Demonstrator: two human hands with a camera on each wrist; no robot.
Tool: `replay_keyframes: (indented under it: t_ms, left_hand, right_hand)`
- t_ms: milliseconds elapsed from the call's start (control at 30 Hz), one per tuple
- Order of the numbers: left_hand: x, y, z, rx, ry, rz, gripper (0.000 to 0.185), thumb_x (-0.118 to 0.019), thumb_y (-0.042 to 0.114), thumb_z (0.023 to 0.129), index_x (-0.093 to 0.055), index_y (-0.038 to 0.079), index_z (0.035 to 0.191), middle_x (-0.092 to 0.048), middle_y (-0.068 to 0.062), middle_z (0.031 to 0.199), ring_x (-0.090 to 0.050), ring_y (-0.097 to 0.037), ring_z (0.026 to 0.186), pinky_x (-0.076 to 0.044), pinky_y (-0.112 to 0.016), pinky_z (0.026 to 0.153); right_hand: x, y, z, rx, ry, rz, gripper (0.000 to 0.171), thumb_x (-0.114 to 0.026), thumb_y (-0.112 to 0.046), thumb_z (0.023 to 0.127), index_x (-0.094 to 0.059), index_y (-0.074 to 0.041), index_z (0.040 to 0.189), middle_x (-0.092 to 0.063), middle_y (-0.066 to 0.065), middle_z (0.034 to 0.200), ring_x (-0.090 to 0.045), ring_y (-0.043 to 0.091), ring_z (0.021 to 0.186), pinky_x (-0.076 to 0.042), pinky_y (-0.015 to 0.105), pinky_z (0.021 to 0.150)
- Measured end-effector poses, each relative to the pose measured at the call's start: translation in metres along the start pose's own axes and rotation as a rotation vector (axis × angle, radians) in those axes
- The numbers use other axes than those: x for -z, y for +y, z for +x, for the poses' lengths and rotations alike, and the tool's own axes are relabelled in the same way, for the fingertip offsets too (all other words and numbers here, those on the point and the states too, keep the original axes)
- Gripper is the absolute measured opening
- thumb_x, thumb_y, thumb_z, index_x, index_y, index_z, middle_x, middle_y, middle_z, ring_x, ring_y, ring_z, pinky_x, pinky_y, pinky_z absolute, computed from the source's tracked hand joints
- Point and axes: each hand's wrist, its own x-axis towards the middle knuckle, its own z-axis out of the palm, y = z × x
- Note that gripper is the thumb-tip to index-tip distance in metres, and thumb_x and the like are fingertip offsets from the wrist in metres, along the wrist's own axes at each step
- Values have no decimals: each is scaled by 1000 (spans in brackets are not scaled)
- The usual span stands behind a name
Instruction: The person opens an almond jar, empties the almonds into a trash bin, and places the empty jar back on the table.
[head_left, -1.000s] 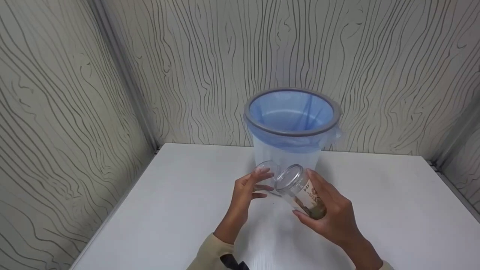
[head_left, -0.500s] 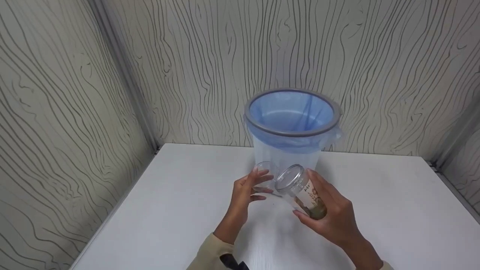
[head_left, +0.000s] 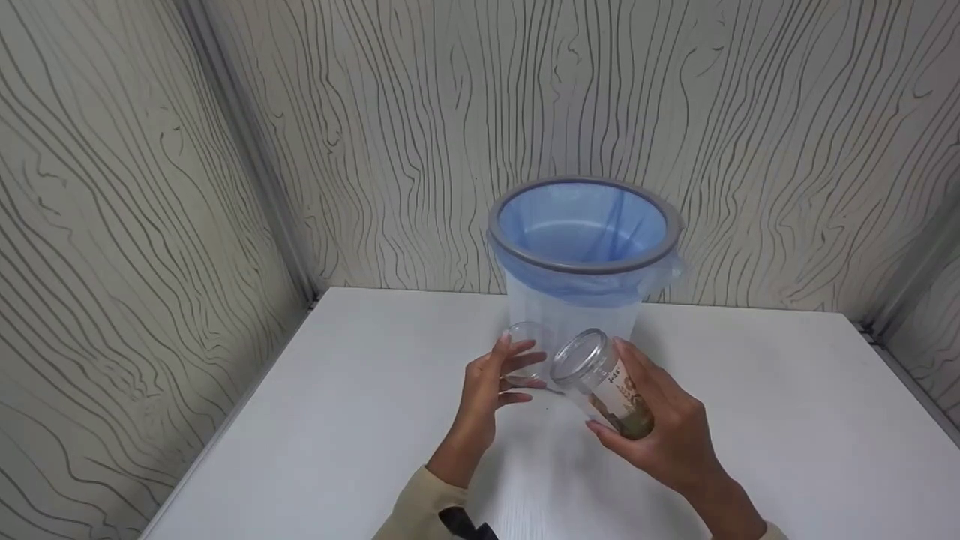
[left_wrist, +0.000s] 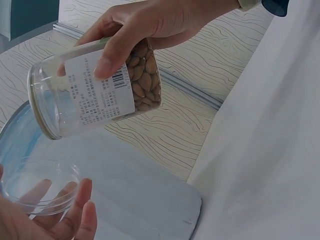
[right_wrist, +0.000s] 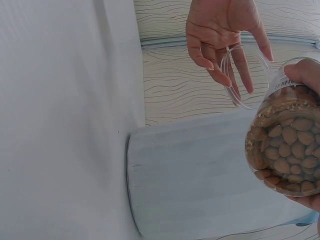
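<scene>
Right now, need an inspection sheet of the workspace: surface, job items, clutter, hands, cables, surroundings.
Surface: white table, bare around the work area apart from the bin.
Jar: tilted, almonds at its base end; whether the mouth is sealed, can't tell.
Clear lid: off, held apart from the jar.
Clutter: nothing seen.
Hands: right hand grips the jar; left hand holds the clear lid.
Cables: nothing seen.
Surroundings: bin with blue liner upright beyond the hands; wood-grain wall panels behind and at left.
</scene>
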Motion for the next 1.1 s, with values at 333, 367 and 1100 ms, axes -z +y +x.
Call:
replay_keyframes:
  t_ms: [333,367,1100]
  left_hand:
    - [0,0,-1,3,-6,-8,63,-40,59,104,-69,9,129,-74,-10,119,-76,-29,89,-59,-36,74]
    - [0,0,-1,5,-7,-10,64,-40,60,103,-69,9,129,-74,-10,119,-76,-29,88,-60,-36,74]
    - [0,0,1,62,-21,-73,70,-39,64,102,-67,6,130,-75,-12,115,-76,-29,83,-60,-35,70]
  right_hand:
    - [0,1,0,17,10,-2,109,-97,-35,59,-47,-8,152,-53,5,150,-65,27,117,-39,17,104]
    - [0,1,0,15,12,0,110,-98,-34,58,-47,-8,152,-54,4,150,-65,27,117,-39,17,104]
    - [3,0,2,9,27,-20,111,-99,-31,54,-49,-8,151,-56,4,148,-66,26,115,-40,17,102]
